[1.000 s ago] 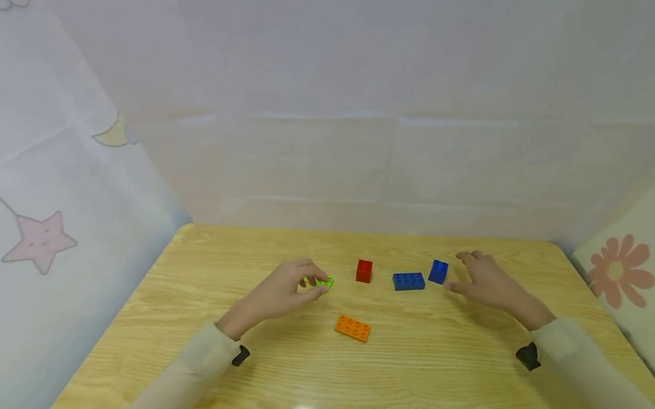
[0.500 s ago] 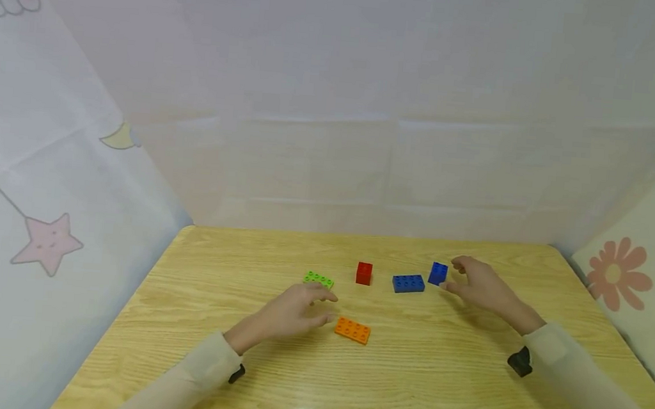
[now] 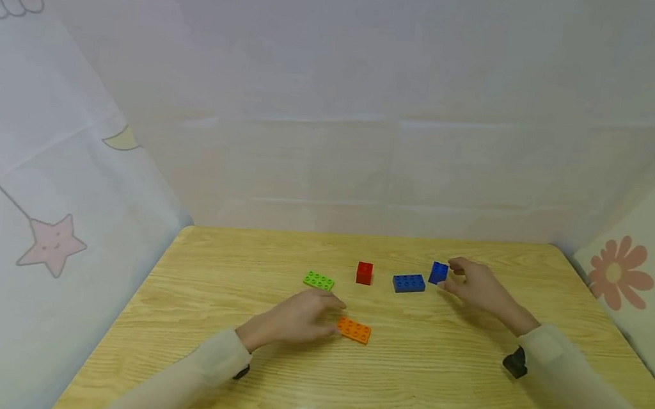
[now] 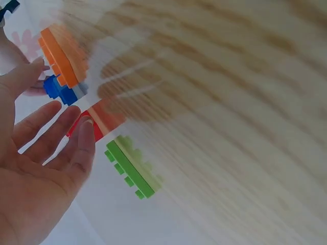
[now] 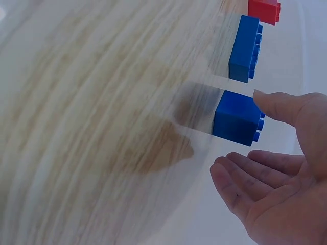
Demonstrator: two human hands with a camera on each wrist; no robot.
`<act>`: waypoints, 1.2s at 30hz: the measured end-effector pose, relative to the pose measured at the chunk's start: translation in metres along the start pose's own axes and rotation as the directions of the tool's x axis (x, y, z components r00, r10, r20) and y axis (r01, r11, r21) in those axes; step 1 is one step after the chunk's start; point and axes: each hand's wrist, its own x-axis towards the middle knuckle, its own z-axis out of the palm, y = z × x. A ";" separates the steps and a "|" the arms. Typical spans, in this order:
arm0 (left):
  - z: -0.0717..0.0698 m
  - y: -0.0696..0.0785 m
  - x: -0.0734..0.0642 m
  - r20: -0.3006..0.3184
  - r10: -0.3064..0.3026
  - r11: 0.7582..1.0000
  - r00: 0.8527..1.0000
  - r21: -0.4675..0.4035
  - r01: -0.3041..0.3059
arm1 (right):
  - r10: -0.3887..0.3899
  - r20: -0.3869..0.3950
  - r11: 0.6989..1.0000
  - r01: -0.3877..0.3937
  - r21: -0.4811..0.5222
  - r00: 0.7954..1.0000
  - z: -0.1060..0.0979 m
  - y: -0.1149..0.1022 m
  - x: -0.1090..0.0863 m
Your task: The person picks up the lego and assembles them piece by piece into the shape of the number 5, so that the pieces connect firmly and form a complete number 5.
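My left hand [image 3: 302, 316] hovers at the left end of a flat orange brick [image 3: 355, 330], its thumb and fingers spread apart with nothing between them. In the left wrist view the thumb overlaps the end of that brick. My right hand [image 3: 481, 290] is beside a small blue brick [image 3: 438, 272] at the right. Its thumb lies close to the near side and its fingers to the right. Seen from the right wrist, a gap shows between the fingers [image 5: 245, 176] and the small blue brick [image 5: 237, 117].
A light green flat brick [image 3: 318, 281] lies just beyond my left hand. Farther back sit a red brick [image 3: 364, 273] and a longer blue brick [image 3: 408, 283]. The wooden table [image 3: 417, 391] ends at a sheet-covered wall [image 3: 388, 171].
My left hand has left the green brick and moved nearer and right, to the orange one. The right hand has shifted slightly left toward the small blue brick.
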 end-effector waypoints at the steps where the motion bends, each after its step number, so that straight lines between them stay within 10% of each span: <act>1: 0.001 0.000 0.000 0.004 0.001 1.000 1.000 0.004 -0.001 | 0.000 -0.001 1.000 0.000 0.003 1.000 0.000 0.000 0.000; 36: 0.006 0.004 0.024 0.075 0.042 0.997 0.996 -0.069 -0.037 | 0.003 -0.079 0.997 0.004 0.080 0.997 0.015 0.003 0.009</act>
